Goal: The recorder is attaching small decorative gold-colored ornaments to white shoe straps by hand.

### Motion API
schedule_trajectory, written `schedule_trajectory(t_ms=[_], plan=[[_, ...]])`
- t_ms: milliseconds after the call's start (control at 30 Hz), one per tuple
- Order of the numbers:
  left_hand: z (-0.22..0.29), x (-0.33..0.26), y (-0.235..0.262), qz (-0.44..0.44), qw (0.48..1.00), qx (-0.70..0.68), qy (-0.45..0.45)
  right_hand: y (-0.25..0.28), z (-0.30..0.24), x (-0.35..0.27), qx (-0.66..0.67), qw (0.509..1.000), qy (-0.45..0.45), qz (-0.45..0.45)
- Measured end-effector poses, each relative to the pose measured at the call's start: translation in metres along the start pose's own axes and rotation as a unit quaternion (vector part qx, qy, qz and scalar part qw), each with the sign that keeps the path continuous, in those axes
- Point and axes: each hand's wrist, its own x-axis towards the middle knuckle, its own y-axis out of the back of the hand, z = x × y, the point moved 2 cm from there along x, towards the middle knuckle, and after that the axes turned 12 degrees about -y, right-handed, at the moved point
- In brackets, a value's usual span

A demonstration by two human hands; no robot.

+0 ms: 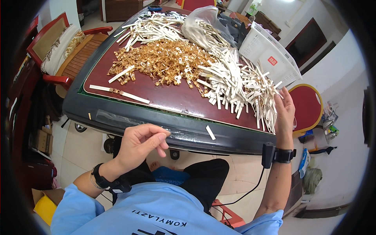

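Observation:
My left hand [143, 141] hovers over the near table edge, its thumb and fingertips pinched together. Whatever lies in the pinch, if anything, is too small to make out. At the right edge of a heap of narrow white strips [231, 84], my right hand [285, 113] has its fingers stretched out against the strip ends. A mound of small gold-coloured metal buckles [160, 58] fills the middle of the table. On the left, a gold buckle [116, 91] sits between two white strips [134, 97] in a line. One loose strip [210, 132] lies on the dark rim.
The red-brown tabletop [164, 96] has a wide dark rim. More white strips [152, 27] lie at the back, beside a clear plastic bag [199, 19]. A white plastic basket [270, 53] stands back right. Chairs flank the table; a cable [250, 192] hangs from my right wrist.

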Motion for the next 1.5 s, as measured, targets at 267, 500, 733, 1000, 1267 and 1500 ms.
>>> schedule_trajectory(t_ms=[267, 500, 733, 1000, 1267, 1500], plan=[[0.006, 0.009, 0.014, 0.03, 0.999, 0.007, 0.015, -0.088, 0.013, -0.051, -0.211, 0.95, 0.03, -0.23], [-0.004, 0.014, 0.024, 0.038, 0.999, -0.007, 0.006, -0.146, 0.003, -0.072, -0.363, 0.873, 0.207, -0.25], [-0.005, 0.013, 0.028, 0.041, 0.998, -0.026, 0.028, -0.148, -0.003, -0.072, -0.184, 0.92, 0.003, -0.347], [-0.005, 0.015, 0.009, 0.03, 0.992, -0.093, 0.078, -0.145, -0.027, -0.114, 0.023, 0.902, -0.114, -0.416], [-0.007, -0.001, 0.002, 0.029, 0.974, -0.21, 0.076, -0.137, -0.038, -0.159, 0.1, 0.863, -0.184, -0.459], [-0.007, -0.015, 0.001, 0.022, 0.971, -0.216, 0.1, -0.128, -0.035, -0.17, 0.11, 0.851, -0.184, -0.479]])
